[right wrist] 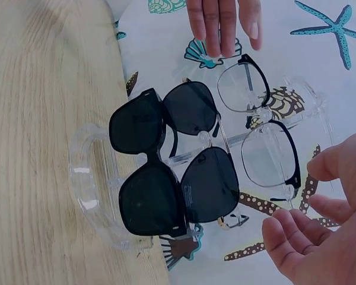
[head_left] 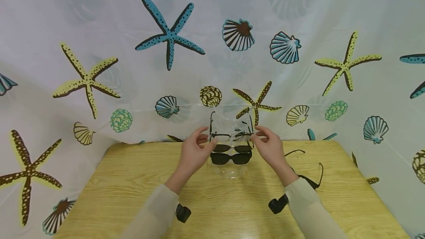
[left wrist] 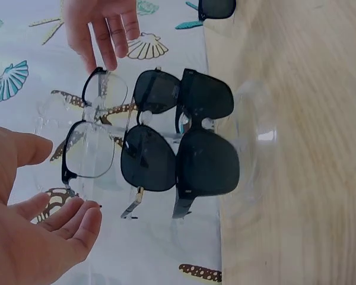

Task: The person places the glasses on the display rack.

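A clear display stand (right wrist: 83,184) holds three pairs of eyewear, one above another. Uppermost are clear-lens glasses (head_left: 221,138) with black brows and thin metal lower rims. Below them sit dark metal-framed sunglasses (left wrist: 148,157), then thick black sunglasses (right wrist: 147,196) at the bottom. My left hand (head_left: 196,152) is beside the left hinge of the clear-lens glasses, its thumb and relaxed fingers spread apart. On the other side, my right hand (head_left: 270,148) mirrors it, fingers close by the right hinge. Both wrist views show a gap between thumb and fingers, with nothing pinched.
Another pair of dark glasses (head_left: 310,182) lies on the wooden table (head_left: 139,194) at right, partly hidden by my right forearm. Behind the stand hangs a white curtain (head_left: 212,69) printed with starfish and shells. A small black camera (head_left: 183,213) is worn on each wrist.
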`<action>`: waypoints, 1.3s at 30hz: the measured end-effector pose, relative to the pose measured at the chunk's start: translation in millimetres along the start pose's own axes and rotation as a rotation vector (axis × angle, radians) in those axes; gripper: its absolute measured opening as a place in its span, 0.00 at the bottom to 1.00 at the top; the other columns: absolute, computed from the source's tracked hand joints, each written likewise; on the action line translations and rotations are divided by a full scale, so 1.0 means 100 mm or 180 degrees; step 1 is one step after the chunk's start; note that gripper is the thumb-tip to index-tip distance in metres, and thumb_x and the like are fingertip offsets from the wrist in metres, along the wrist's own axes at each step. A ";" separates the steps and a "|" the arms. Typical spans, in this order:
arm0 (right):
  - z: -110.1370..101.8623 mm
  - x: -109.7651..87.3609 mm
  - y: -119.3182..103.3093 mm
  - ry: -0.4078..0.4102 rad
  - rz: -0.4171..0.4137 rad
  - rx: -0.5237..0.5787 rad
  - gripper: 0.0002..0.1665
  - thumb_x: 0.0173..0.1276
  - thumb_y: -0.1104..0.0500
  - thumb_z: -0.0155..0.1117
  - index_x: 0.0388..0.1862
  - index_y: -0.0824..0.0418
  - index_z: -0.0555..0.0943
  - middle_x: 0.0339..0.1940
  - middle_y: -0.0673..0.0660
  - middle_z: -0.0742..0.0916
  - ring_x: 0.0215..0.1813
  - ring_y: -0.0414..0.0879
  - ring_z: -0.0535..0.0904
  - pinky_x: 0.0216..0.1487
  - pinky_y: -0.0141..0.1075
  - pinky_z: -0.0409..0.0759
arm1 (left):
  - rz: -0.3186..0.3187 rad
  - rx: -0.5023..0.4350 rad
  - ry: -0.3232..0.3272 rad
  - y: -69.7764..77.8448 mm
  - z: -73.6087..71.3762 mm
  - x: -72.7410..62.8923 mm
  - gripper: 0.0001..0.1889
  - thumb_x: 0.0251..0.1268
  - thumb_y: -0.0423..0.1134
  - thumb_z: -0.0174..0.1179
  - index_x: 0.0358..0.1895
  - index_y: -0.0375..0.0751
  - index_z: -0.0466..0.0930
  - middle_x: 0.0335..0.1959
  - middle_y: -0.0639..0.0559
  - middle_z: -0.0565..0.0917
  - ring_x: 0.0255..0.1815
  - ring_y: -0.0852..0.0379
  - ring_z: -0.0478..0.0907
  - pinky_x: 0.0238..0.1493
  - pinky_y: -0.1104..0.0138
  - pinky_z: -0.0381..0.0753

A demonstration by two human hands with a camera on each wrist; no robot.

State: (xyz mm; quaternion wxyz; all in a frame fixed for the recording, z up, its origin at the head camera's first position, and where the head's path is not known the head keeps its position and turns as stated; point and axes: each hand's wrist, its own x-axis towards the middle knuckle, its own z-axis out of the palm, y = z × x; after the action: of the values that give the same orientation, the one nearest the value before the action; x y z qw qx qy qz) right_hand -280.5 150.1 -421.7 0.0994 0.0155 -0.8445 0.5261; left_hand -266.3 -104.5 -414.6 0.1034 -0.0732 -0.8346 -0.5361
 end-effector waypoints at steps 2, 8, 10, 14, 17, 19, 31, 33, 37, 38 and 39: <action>-0.04 -0.03 0.03 0.0036 0.0001 -0.0024 0.28 0.80 0.52 0.62 0.75 0.55 0.77 0.63 0.63 0.86 0.61 0.60 0.83 0.58 0.56 0.82 | 0.0044 -0.0025 0.0043 -0.01 0.03 -0.07 0.29 0.72 0.41 0.69 0.74 0.43 0.75 0.60 0.37 0.86 0.63 0.42 0.83 0.63 0.47 0.83; -0.18 -0.16 0.15 0.0138 0.0057 -0.0110 0.27 0.80 0.52 0.62 0.74 0.56 0.78 0.64 0.62 0.86 0.59 0.58 0.83 0.54 0.48 0.83 | 0.0098 -0.0181 -0.0106 -0.10 0.21 -0.26 0.21 0.72 0.37 0.68 0.66 0.39 0.81 0.53 0.39 0.88 0.55 0.45 0.86 0.55 0.51 0.86; -0.24 -0.21 0.20 0.0168 0.0077 -0.0136 0.27 0.81 0.52 0.62 0.74 0.57 0.78 0.64 0.62 0.86 0.59 0.58 0.84 0.50 0.44 0.83 | 0.0100 -0.0243 -0.0222 -0.14 0.32 -0.31 0.19 0.73 0.37 0.67 0.64 0.40 0.82 0.51 0.40 0.88 0.52 0.46 0.86 0.53 0.53 0.86; -0.38 -0.31 0.33 0.0203 0.0151 -0.0128 0.27 0.82 0.53 0.61 0.75 0.58 0.77 0.65 0.64 0.85 0.59 0.58 0.84 0.47 0.37 0.81 | 0.0059 -0.0381 -0.0456 -0.21 0.56 -0.37 0.17 0.75 0.38 0.66 0.63 0.40 0.82 0.48 0.43 0.88 0.49 0.48 0.86 0.51 0.57 0.87; -0.48 -0.38 0.42 0.0274 0.0242 -0.0130 0.27 0.82 0.52 0.60 0.75 0.58 0.77 0.65 0.64 0.85 0.59 0.58 0.83 0.48 0.35 0.80 | 0.0037 -0.0487 -0.0624 -0.25 0.73 -0.40 0.18 0.76 0.38 0.64 0.64 0.40 0.82 0.47 0.43 0.89 0.48 0.49 0.87 0.49 0.59 0.87; -0.54 -0.43 0.48 0.0344 0.0315 -0.0143 0.27 0.82 0.51 0.59 0.75 0.58 0.77 0.65 0.64 0.85 0.59 0.58 0.83 0.48 0.33 0.80 | 0.0035 -0.0564 -0.0735 -0.27 0.83 -0.40 0.18 0.77 0.39 0.63 0.65 0.39 0.81 0.47 0.42 0.89 0.47 0.50 0.87 0.46 0.61 0.86; -0.79 -0.73 0.74 0.0715 0.0650 -0.0035 0.25 0.82 0.51 0.59 0.73 0.58 0.78 0.65 0.63 0.85 0.43 0.23 0.77 0.42 0.23 0.79 | -0.0004 -0.0830 -0.1098 -0.32 1.30 -0.36 0.22 0.77 0.41 0.65 0.69 0.43 0.79 0.53 0.40 0.88 0.54 0.43 0.87 0.54 0.55 0.87; -0.82 -0.77 0.78 0.0749 0.0687 0.0049 0.25 0.82 0.50 0.59 0.73 0.58 0.78 0.66 0.63 0.84 0.42 0.21 0.76 0.42 0.22 0.80 | -0.0050 -0.0800 -0.1090 -0.32 1.37 -0.35 0.22 0.76 0.41 0.65 0.69 0.44 0.80 0.53 0.41 0.88 0.54 0.43 0.87 0.53 0.54 0.87; -0.87 -0.87 0.89 0.0856 0.0767 0.0153 0.25 0.83 0.51 0.58 0.72 0.59 0.78 0.66 0.64 0.83 0.42 0.22 0.77 0.42 0.23 0.82 | -0.0104 -0.0785 -0.1154 -0.29 1.53 -0.31 0.22 0.76 0.41 0.64 0.70 0.44 0.79 0.56 0.38 0.86 0.57 0.41 0.86 0.55 0.52 0.87; -0.89 -0.90 0.92 0.0894 0.0791 0.0154 0.25 0.83 0.52 0.58 0.72 0.60 0.78 0.66 0.64 0.83 0.41 0.22 0.77 0.41 0.23 0.82 | -0.0110 -0.0788 -0.1191 -0.28 1.58 -0.30 0.23 0.77 0.42 0.64 0.71 0.44 0.79 0.57 0.37 0.85 0.58 0.40 0.85 0.56 0.51 0.87; -0.91 -0.94 0.95 0.0945 0.0824 0.0137 0.24 0.83 0.53 0.58 0.72 0.60 0.79 0.66 0.63 0.83 0.41 0.22 0.77 0.41 0.23 0.82 | -0.0108 -0.0800 -0.1226 -0.26 1.63 -0.29 0.23 0.77 0.42 0.64 0.71 0.44 0.78 0.58 0.36 0.84 0.60 0.39 0.84 0.57 0.49 0.86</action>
State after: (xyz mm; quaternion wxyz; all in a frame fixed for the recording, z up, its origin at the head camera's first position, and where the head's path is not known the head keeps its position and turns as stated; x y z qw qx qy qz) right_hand -187.4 265.9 -484.3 0.1540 -0.1689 -0.8040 0.5490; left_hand -259.3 32.1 -510.7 -0.0768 -0.1725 -0.7667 -0.6136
